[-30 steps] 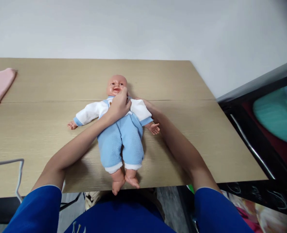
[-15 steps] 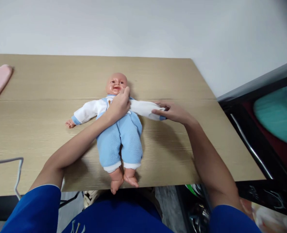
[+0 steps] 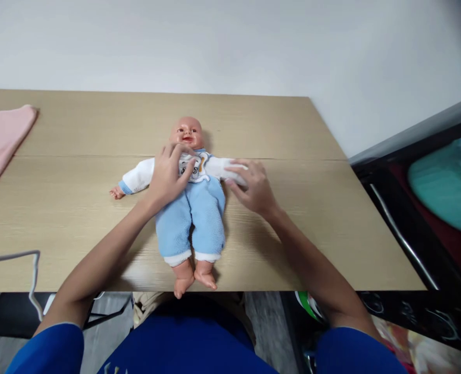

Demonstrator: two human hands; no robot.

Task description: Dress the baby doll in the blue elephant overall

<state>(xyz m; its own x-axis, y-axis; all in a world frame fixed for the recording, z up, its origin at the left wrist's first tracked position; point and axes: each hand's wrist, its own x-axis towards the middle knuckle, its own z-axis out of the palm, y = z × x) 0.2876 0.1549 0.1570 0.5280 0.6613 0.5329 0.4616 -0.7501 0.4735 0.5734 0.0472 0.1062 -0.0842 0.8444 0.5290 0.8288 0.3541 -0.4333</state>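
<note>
A baby doll (image 3: 189, 208) lies on its back on the table, head toward the wall and feet at the front edge. It wears a white top with an animal-face print and fleecy blue trousers. My left hand (image 3: 170, 171) rests over the chest and shoulder on the left, its fingers spread. Around the white sleeve (image 3: 216, 167) on the right, my right hand (image 3: 253, 184) has its fingers apart, slightly blurred, with the thumb below. That sleeve's cuff and the doll's hand there are hidden. The other small doll hand (image 3: 117, 192) shows past its blue cuff.
A pink cloth (image 3: 4, 135) lies at the table's left edge. A grey-white bent cable or rod (image 3: 33, 280) stands at the front left. Right of the wooden table (image 3: 312, 234) is a black-framed unit with a teal object (image 3: 444, 187). A white wall rises behind.
My left hand has lifted from the collar and shifted left, its fingers spreading and uncovering the print. My right hand has moved left along the sleeve from the cuff, its fingers loosening.
</note>
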